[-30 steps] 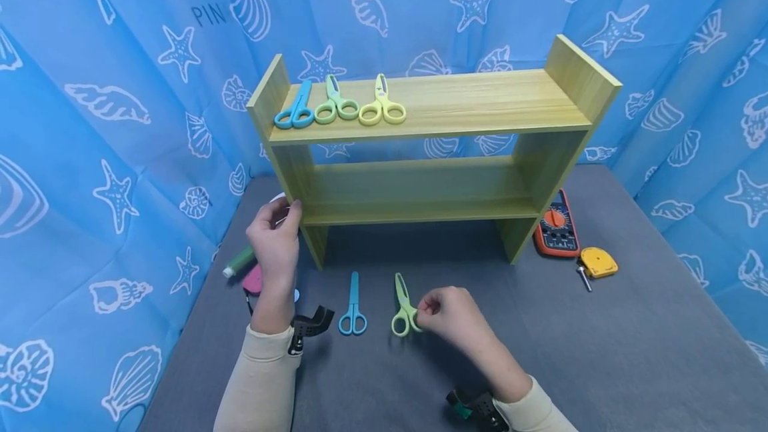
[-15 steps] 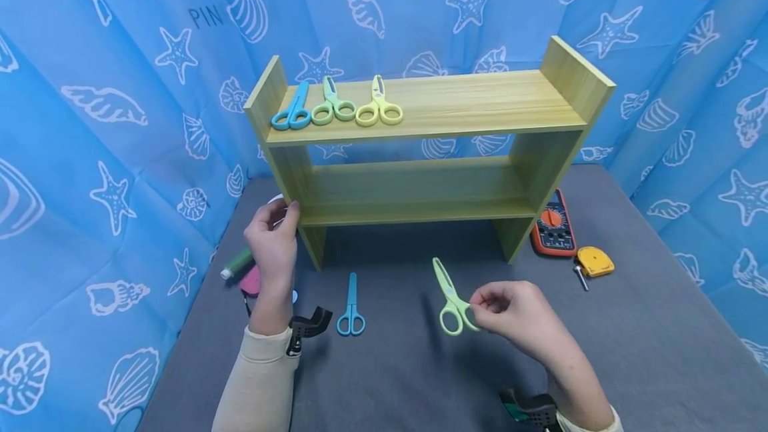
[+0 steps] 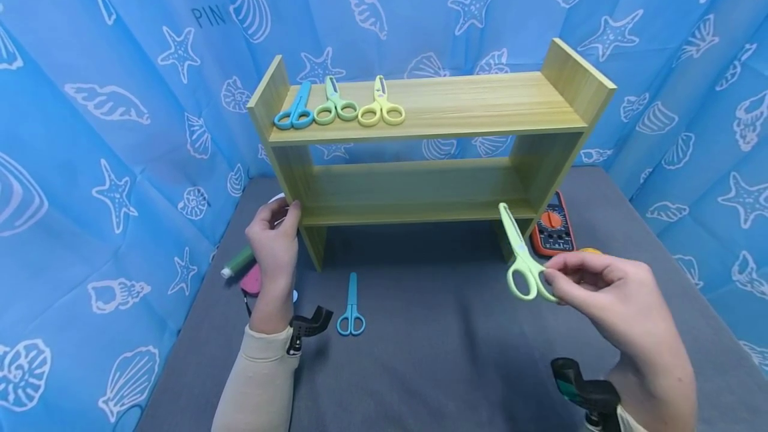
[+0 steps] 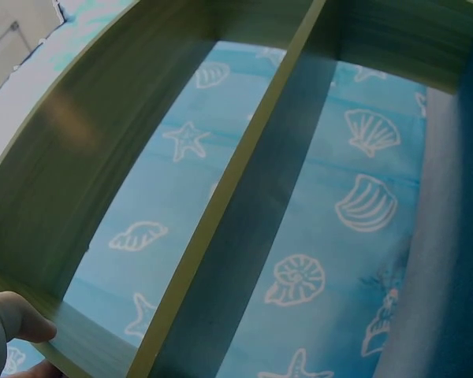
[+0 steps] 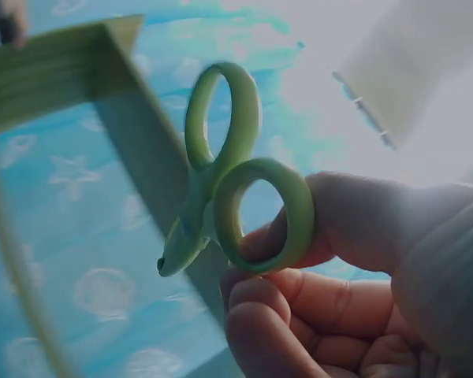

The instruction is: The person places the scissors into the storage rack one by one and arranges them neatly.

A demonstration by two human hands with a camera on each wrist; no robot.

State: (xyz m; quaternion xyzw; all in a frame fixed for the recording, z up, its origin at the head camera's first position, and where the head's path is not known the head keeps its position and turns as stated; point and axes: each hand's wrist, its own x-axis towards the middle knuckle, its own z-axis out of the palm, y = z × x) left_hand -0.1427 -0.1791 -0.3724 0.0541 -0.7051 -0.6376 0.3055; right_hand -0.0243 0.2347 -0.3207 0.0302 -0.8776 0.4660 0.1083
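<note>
Right hand (image 3: pixel 606 285) now pinches the light green scissors (image 3: pixel 521 259) by one loop, lifted off the table (image 3: pixel 444 359) and carried right toward the wooden shelf (image 3: pixel 420 185), whose left post the left hand (image 3: pixel 273 245) still grips.

The scissors (image 3: pixel 521 260) pinched in my right hand (image 3: pixel 606 299) are pale green. Beside my left hand (image 3: pixel 273 245) the shelf (image 3: pixel 456 102) is light yellow-green wood grain. Above that hand lie blue scissors (image 3: pixel 295 109), green scissors (image 3: pixel 333 104) and yellow scissors (image 3: pixel 380 105). Another blue pair (image 3: pixel 351 309) lies on the grey cloth (image 3: pixel 432 352) between my hands. The backdrop (image 3: pixel 120 85) is blue with white shells and starfish.
</note>
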